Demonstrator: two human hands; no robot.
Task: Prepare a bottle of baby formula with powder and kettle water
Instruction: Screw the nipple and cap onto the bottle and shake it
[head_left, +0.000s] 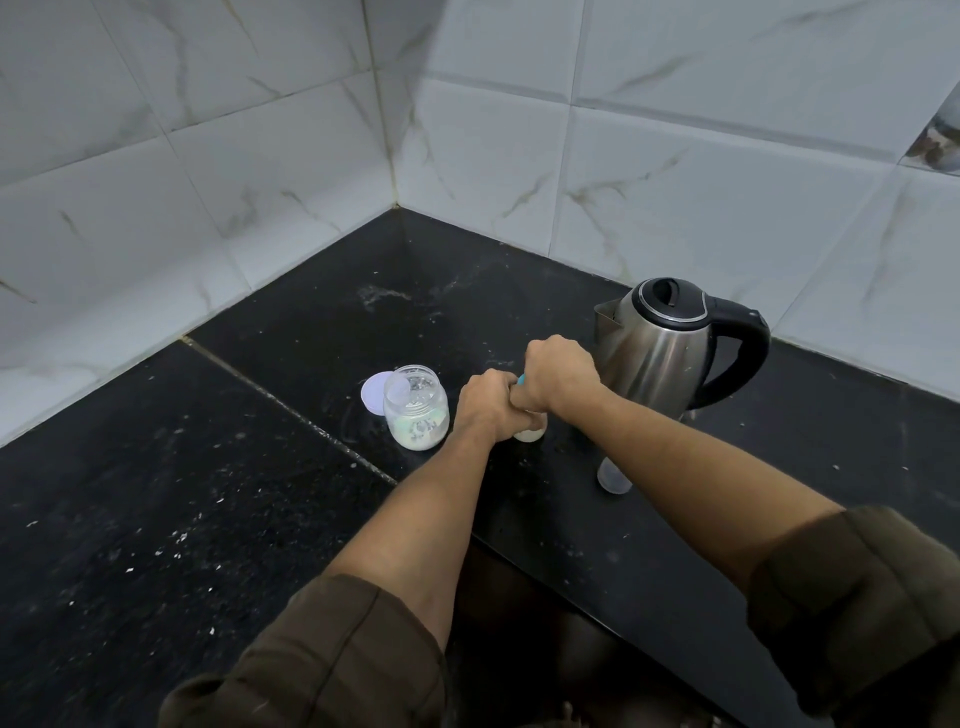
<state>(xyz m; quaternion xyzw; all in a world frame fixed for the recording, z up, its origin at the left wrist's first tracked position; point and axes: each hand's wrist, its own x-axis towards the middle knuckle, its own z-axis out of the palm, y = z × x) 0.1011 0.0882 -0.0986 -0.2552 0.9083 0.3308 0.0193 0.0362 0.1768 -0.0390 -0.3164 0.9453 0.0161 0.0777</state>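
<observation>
The baby bottle (530, 434) stands on the black counter, mostly hidden; only its milky white base shows below my fingers. My left hand (485, 405) grips its body. My right hand (558, 371) is curled over its top, where a bit of teal collar (521, 380) shows between the two hands. A clear jar of white formula powder (415, 408) stands open just left of my left hand. The steel kettle (660, 345) with a black handle stands right behind my right hand, lid closed.
The jar's pale round lid (375, 392) lies flat behind the jar. A clear plastic cap (613, 475) sits on the counter under my right forearm. Tiled walls meet in a corner behind. The counter's front edge (597, 582) runs diagonally near my right arm.
</observation>
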